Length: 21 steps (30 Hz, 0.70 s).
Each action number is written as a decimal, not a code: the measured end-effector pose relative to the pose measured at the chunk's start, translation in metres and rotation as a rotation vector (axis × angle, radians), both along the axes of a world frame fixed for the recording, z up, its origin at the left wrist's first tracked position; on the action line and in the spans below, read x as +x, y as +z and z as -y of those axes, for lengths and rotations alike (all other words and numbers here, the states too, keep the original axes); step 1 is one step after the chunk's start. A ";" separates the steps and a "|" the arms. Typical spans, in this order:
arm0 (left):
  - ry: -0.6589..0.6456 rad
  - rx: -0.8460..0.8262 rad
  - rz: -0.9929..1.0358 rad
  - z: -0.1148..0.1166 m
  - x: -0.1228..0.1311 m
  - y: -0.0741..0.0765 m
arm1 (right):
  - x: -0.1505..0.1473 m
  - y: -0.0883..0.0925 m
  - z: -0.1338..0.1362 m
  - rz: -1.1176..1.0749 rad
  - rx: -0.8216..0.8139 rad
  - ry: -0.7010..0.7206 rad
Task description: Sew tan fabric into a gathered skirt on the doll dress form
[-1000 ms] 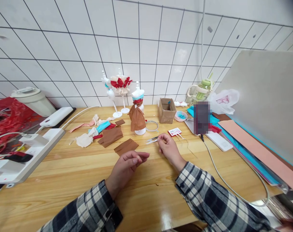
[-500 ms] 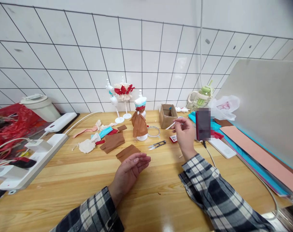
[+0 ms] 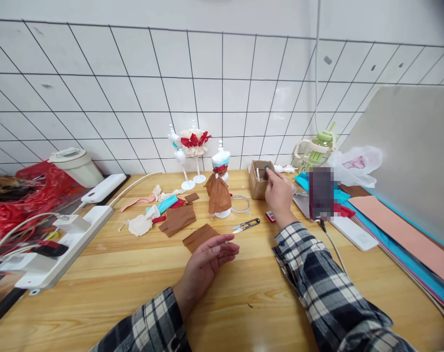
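My left hand (image 3: pixel 209 259) hovers over the table (image 3: pixel 243 313), palm turned inward and fingers stretched out, holding nothing. Just beyond it lies a piece of brown fabric (image 3: pixel 200 236), with small thread snips (image 3: pixel 246 225) to the right. My right hand (image 3: pixel 280 193) reaches to the small cardboard box (image 3: pixel 257 189), fingers bent together over its right side; what they hold, if anything, is hidden. A narrow white piece (image 3: pixel 258 173) shows inside the box. A small dress form (image 3: pixel 219 193) in a brown skirt, with white, blue and red at the top, stands left of the box.
Two more dress forms (image 3: pixel 196 151) stand behind. Fabric scraps (image 3: pixel 178 219) lie left of centre; a wire coil (image 3: pixel 240 204) is near the box. A power strip (image 3: pixel 66 244) lies left. At right are a phone (image 3: pixel 321 193), a green bottle (image 3: pixel 319 149) and coloured sheets (image 3: pixel 401 234).
My right hand has moved from above the table, where it pinched a thin white strip, to the cardboard box. My left hand keeps its outstretched pose. The view has shifted slightly.
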State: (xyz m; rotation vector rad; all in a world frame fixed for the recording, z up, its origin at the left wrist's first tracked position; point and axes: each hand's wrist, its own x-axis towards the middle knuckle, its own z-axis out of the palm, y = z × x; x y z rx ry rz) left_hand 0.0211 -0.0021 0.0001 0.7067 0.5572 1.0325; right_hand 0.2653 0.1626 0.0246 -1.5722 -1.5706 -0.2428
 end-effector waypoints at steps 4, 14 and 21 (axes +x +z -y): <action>-0.010 0.007 -0.028 -0.002 0.000 0.000 | 0.002 -0.011 -0.001 0.096 -0.026 -0.036; 0.090 -0.015 -0.203 -0.006 0.000 -0.005 | -0.041 0.014 0.078 -0.101 0.148 0.331; 0.118 0.012 -0.273 -0.004 0.002 -0.006 | -0.062 -0.013 0.138 -0.138 -0.251 0.881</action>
